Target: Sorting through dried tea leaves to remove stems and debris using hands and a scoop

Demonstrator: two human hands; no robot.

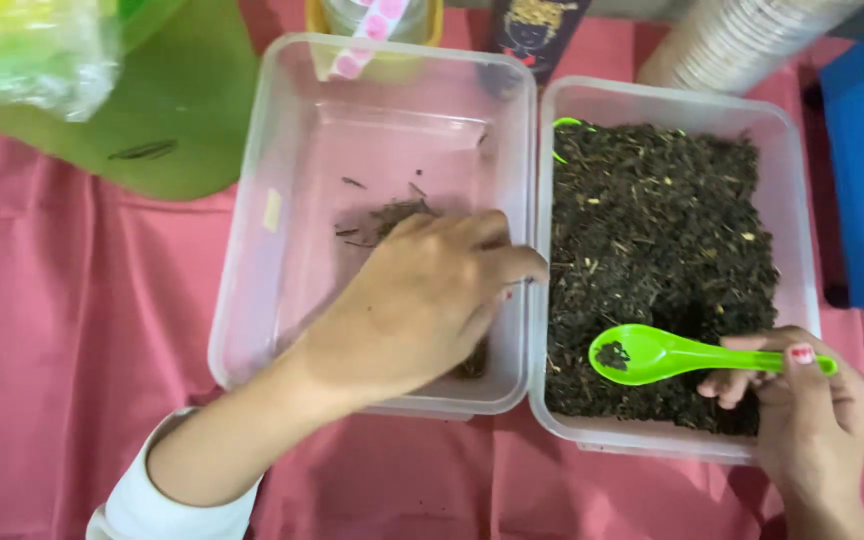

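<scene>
Fingers of our right hand (812,410) grip one green spoon (657,354) over two clear tubs (282,150), our left hand (432,300) loosely curled inside one.

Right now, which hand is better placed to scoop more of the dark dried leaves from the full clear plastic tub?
The right hand: it holds the green plastic spoon over the full clear plastic tub of dark dried leaves. The left hand rests inside the neighbouring near-empty tub.

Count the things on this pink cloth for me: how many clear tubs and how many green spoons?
Clear tubs: 2, a nearly empty one under the left hand, one full of dark leaves.
Green spoons: 1, in the right hand.
Total: 3
</scene>
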